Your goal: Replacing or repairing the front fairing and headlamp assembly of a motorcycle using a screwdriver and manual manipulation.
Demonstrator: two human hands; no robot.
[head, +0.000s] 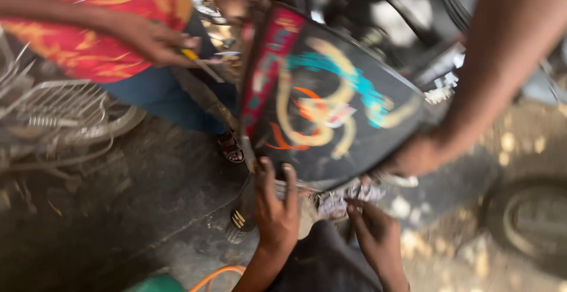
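My left hand (276,206) was gripping the bottom edge of the black painted motorcycle panel (331,103), fingers curled up over it. My right hand (378,233) sat just below that panel, fingers loosely bent, touching a crumpled rag (342,200). Someone else's hand (147,38) held a screwdriver (201,63) left of the panel.

No packages, signs (or screens)
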